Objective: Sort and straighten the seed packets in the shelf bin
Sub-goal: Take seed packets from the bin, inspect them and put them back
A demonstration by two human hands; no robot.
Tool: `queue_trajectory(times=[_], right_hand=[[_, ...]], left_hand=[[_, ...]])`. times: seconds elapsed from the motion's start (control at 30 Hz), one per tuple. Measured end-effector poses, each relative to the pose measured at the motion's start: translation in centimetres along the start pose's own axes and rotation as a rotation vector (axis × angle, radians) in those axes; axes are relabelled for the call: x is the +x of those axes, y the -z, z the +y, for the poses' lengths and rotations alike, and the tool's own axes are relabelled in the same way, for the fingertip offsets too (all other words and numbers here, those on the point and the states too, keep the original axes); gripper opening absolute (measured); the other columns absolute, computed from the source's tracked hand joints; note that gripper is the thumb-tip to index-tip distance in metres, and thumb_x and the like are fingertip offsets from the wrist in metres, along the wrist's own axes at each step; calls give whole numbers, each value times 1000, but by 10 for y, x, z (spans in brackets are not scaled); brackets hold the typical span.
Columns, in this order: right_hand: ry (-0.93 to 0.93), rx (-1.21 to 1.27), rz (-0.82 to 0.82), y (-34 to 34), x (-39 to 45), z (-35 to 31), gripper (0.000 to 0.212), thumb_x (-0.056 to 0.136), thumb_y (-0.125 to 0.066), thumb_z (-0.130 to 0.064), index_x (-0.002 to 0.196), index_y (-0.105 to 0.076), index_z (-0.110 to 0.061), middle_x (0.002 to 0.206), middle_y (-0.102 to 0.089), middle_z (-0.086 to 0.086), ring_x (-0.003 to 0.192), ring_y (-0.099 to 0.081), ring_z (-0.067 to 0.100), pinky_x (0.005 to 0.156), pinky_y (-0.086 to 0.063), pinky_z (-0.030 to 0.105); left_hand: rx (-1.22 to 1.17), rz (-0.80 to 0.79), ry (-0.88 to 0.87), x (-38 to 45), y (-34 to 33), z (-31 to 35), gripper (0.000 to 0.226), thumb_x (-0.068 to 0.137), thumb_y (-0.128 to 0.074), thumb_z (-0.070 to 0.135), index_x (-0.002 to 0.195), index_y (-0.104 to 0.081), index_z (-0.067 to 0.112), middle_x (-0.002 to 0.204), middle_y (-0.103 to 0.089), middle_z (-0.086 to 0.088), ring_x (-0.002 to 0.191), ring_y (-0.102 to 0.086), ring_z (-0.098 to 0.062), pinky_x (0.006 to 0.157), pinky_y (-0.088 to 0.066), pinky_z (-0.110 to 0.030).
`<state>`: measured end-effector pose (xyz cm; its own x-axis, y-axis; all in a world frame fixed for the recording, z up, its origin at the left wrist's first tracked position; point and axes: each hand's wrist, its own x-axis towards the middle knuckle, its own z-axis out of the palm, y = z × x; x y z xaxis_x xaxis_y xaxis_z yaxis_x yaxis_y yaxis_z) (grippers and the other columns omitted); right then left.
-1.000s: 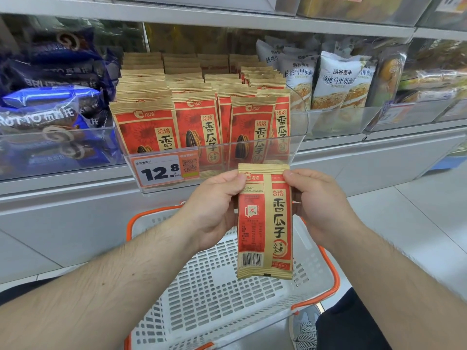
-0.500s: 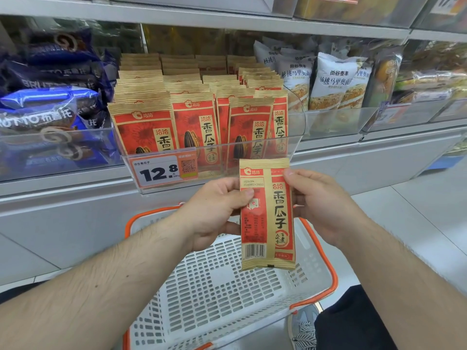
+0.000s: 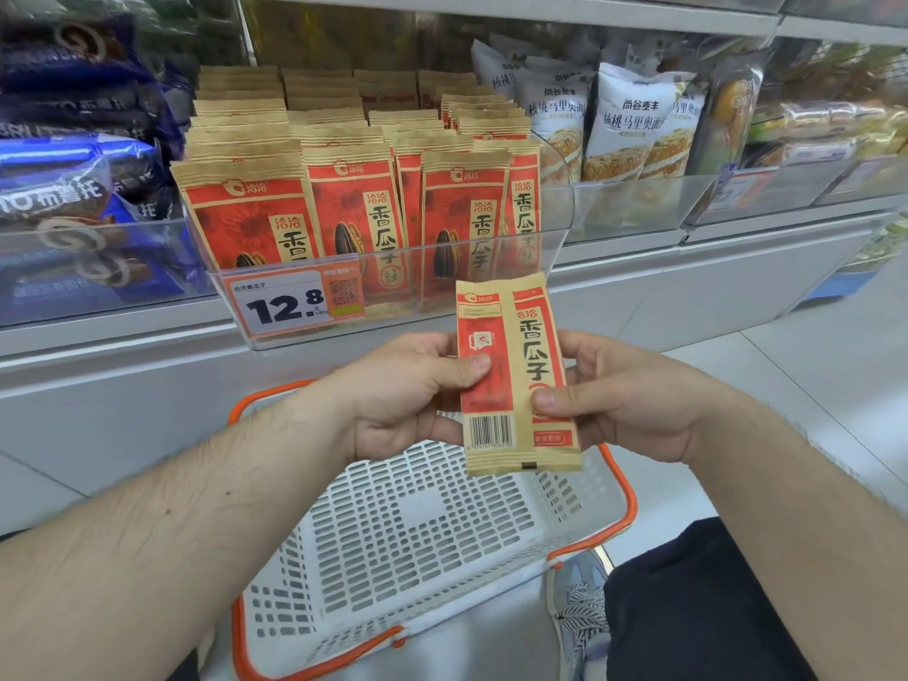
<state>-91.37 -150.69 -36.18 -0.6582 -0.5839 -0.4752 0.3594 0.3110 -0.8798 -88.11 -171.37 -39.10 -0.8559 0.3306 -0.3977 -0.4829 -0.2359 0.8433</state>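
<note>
A red and tan seed packet [image 3: 511, 336] is upright in front of the shelf, its back with the barcode toward me. My left hand [image 3: 403, 390] pinches its left side, thumb across the red panel. My right hand [image 3: 624, 390] grips the right side lower down, thumb on the front. Just behind and above stands the clear shelf bin [image 3: 442, 307] with a 12.8 price tag [image 3: 280, 304]. Several rows of matching seed packets [image 3: 354, 199] stand upright inside it, some leaning slightly.
A white shopping basket [image 3: 408, 548] with orange rim sits below my hands. Blue snack bags [image 3: 73, 154] fill the bin to the left, white cake bags [image 3: 634, 120] the bin to the right. Tiled floor and my shoe [image 3: 580, 611] lie lower right.
The packet has risen toward the bin front. Both hands slid from its top corners down to its middle, the right thumb now lower on the front.
</note>
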Motion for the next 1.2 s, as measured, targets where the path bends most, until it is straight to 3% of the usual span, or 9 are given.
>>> queue_trajectory(times=[0.2, 0.57, 0.73, 0.87, 0.93, 1.03, 1.13, 1.2], right_hand=[[-6, 83, -45, 4, 1, 4, 65, 68, -79, -11, 129, -55, -12, 113, -70, 24, 92, -73, 32, 70, -63, 38], [-26, 119, -20, -2, 2, 4, 58, 72, -68, -5, 128, -55, -12, 111, -71, 23, 88, -74, 31, 66, -63, 36], [33, -286, 160, -22, 10, 10, 61, 79, -76, 2, 130, -54, -23, 100, -74, 19, 84, -74, 33, 70, -62, 47], [135, -420, 214, -39, 16, 13, 56, 73, -86, -12, 117, -58, -33, 96, -69, 20, 73, -73, 29, 60, -62, 40], [169, -424, 174, -39, 16, 10, 45, 78, -82, -22, 118, -60, -29, 92, -68, 15, 66, -71, 27, 54, -58, 34], [239, -340, 249, -34, 17, 5, 31, 91, -62, -37, 117, -65, -21, 89, -67, 12, 60, -68, 24, 49, -54, 30], [341, -295, 378, -32, 21, 1, 21, 100, -51, -32, 99, -67, -18, 79, -67, 6, 57, -65, 21, 48, -52, 30], [382, -311, 416, -34, 23, 1, 18, 101, -52, -25, 94, -65, -14, 74, -66, 2, 56, -64, 18, 48, -53, 31]], left_hand=[[-37, -16, 61, 2, 3, -2, 37, 76, -61, 20, 109, -68, 6, 103, -76, -13, 88, -73, -23, 78, -59, -46], [-17, -6, 80, 1, 6, -2, 30, 86, -59, 19, 111, -68, 5, 106, -75, -13, 91, -73, -24, 81, -59, -46], [205, 185, -5, 4, 0, -8, 15, 101, -57, 16, 114, -65, 18, 108, -75, -5, 101, -69, -20, 86, -58, -48], [227, 184, -67, 3, -5, -9, 11, 91, -71, 26, 101, -66, 22, 83, -76, 4, 81, -72, -16, 80, -58, -45], [229, 208, -86, 4, -4, -8, 15, 88, -74, 26, 100, -65, 21, 70, -72, 6, 70, -69, -14, 76, -59, -44], [233, 159, -82, 3, 0, -6, 33, 83, -79, 25, 112, -65, 18, 82, -72, 1, 75, -69, -14, 75, -58, -43], [267, 87, -83, 3, 0, -8, 56, 69, -86, 22, 120, -63, 21, 94, -70, 3, 74, -68, -10, 78, -56, -44], [277, 40, -88, 4, -2, -11, 57, 65, -80, 24, 119, -63, 21, 95, -68, 2, 76, -67, -10, 76, -55, -42]])
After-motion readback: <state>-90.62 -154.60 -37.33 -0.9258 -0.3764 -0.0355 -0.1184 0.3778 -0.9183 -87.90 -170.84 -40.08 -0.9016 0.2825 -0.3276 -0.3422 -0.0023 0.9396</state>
